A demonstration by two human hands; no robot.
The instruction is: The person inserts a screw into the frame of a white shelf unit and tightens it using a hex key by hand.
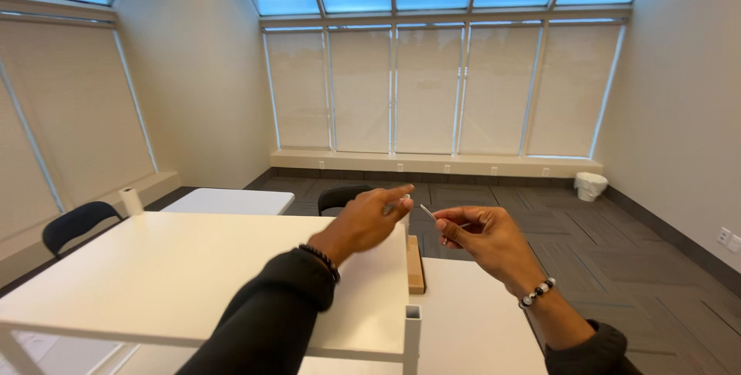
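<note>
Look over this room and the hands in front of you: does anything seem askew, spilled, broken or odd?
Nothing looks spilled or broken. One oddity: a white board rests raised on a white post above the table, with a wooden block at its edge. The right hand pinches a thin pin; the left hand points toward it.

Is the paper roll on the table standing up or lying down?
Standing up. The paper roll sits on its end at the far left edge of the white table, its round top facing upward.
</note>
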